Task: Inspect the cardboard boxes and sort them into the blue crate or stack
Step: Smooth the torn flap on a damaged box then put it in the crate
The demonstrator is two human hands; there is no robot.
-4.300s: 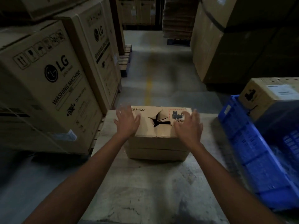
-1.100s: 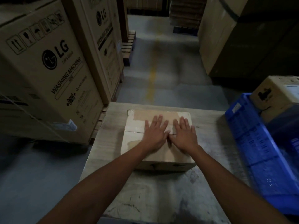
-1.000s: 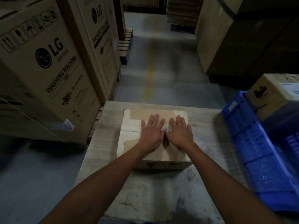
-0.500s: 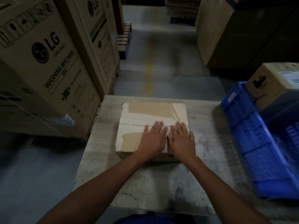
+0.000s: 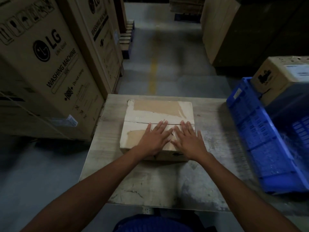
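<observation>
Worn grey wooden surface [image 5: 167, 186] sitting in a dim aisle between tall printed washing-machine cartons [image 5: 48, 67]. Left hand [image 5: 154, 139] and right hand [image 5: 189, 141] pressing flat, fingers straight, on taped tan cardboard box [image 5: 158, 114].

tan cardboard box [image 5: 158, 113], blue crate [image 5: 250, 131], grey table [image 5: 167, 181]

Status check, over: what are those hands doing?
Grips: left hand and right hand flat on cardboard box, holding nothing. It rests on the table. At right, blue crate, second box at its far end.
</observation>
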